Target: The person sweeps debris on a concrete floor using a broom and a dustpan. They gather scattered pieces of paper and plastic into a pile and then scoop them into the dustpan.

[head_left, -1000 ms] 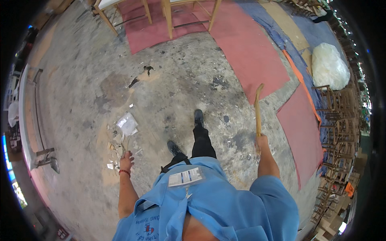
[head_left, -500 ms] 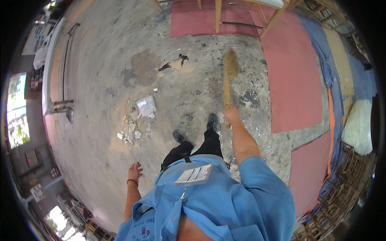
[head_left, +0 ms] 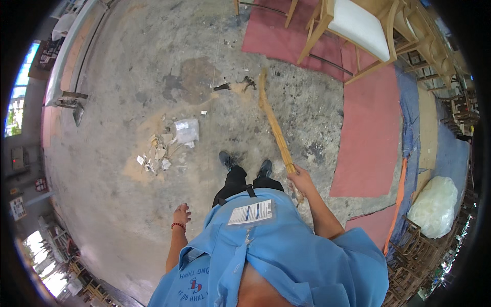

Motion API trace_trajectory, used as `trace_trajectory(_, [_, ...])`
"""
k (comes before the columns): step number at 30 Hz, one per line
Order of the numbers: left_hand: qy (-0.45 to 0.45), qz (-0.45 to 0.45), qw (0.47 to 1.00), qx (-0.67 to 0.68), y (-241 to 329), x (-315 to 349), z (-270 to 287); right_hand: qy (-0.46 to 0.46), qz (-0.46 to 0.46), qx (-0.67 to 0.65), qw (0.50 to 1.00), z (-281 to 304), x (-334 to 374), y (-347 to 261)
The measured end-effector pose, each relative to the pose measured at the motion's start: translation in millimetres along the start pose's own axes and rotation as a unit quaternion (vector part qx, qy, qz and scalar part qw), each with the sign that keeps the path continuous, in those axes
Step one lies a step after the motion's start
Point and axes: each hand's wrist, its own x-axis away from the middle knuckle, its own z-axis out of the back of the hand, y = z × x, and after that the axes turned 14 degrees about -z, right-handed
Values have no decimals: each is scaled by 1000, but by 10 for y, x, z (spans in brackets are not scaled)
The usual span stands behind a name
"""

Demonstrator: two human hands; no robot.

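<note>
My right hand (head_left: 302,180) is wrapped round the handle end of a long yellow-brown straw broom (head_left: 277,134). The broom slants forward and left over the concrete floor, its narrow-looking head near a dark cracked patch (head_left: 236,86) with tan dust. My left hand (head_left: 181,214), a red bead bracelet at its wrist, hangs at my left side with nothing in it and the fingers loosely apart. Ahead and to the left lies a heap of pale scraps (head_left: 156,153) with sawdust around it. A crumpled clear plastic bag (head_left: 186,131) sits at the heap's right edge.
Wooden chairs with white seats (head_left: 359,26) stand at the far right, partly on a red mat (head_left: 365,138). Blue sheeting (head_left: 409,123) and a bulky translucent plastic bundle (head_left: 433,207) line the right side. A long bench-like structure (head_left: 64,77) runs along the left.
The broom has swung leftward from in front of my right foot to the dark cracked patch. My feet have shifted, and the view has turned so more of the chairs shows.
</note>
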Motion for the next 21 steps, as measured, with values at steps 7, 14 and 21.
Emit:
trace_trajectory(7, [-41, -42, 998, -12, 256, -642, 168, 149, 90, 347, 922, 154, 95, -373])
trace_trajectory(14, [14, -100, 995, 25, 800, -674, 434, 116, 150, 576, 795, -231, -420, -905])
trace_trajectory(21, [74, -23, 994, 74, 461, -72, 170, 164, 109, 675, 711, 181, -989, -1617])
